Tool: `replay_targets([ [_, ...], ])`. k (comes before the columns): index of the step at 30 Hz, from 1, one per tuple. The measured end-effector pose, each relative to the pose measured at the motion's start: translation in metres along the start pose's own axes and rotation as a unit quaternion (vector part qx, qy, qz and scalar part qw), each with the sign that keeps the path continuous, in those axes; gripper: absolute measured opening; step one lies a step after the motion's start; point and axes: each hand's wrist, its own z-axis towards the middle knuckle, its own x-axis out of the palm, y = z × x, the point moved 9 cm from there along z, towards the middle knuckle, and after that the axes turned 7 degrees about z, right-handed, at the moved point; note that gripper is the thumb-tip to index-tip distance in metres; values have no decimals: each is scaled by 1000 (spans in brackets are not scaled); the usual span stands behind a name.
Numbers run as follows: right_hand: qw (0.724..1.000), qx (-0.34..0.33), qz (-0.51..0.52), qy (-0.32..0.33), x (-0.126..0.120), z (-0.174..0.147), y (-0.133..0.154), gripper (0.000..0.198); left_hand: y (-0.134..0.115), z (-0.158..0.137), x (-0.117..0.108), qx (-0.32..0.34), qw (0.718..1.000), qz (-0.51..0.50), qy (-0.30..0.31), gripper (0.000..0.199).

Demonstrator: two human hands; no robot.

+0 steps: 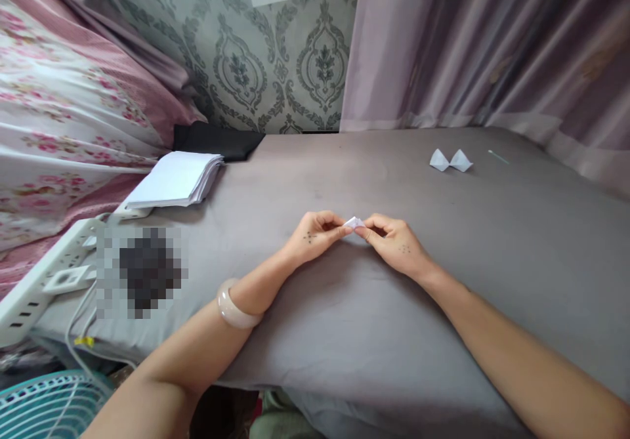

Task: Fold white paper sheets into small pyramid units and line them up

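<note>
A small piece of folded white paper (354, 222) is pinched between my two hands, just above the grey cloth near the middle of the view. My left hand (319, 232) grips its left end between thumb and fingers. On its right end, the thumb and index finger of my right hand (396, 241) are closed. The fingertips cover part of the paper, so its full shape is hidden. Farther back on the right, two pointed pieces of folded paper (451, 161) stand side by side on the cloth, their near corners touching or almost so.
The grey cloth (295, 189) covers the table. At the left lie a stack of white paper (172, 180), a black flat item (216, 140), and a white power strip (44, 275) with cables. A thin stick (499, 157) lies at the far right. A fan (54, 403) stands lower left.
</note>
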Motion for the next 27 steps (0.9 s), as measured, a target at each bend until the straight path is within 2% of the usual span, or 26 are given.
replay_targets([
  [4, 997, -54, -62, 1, 0, 4, -4, 18, -7, 3, -4, 72, 990, 124, -12, 20],
  [8, 987, -65, -142, 23, 4, 5, -12, 19, -4, 3, -3, 83, 979, 183, -16, 21],
  [13, 970, -60, -233, 42, 8, 3, -10, 21, -4, 3, -5, 89, 974, 204, -39, 27],
  [17, 943, -63, -322, 52, 9, 0, -3, 22, -12, 2, -11, 115, 973, 184, -80, 19],
  [21, 924, -74, -370, 70, 13, -1, 1, 22, -16, 6, -2, 136, 970, 192, -59, 17],
  [24, 931, -64, -350, 80, 13, 0, -2, 21, -16, 9, 6, 137, 967, 210, -36, 15],
  [27, 957, -47, -277, 66, 8, 1, -6, 24, -15, 10, 8, 137, 965, 220, -29, 15],
])
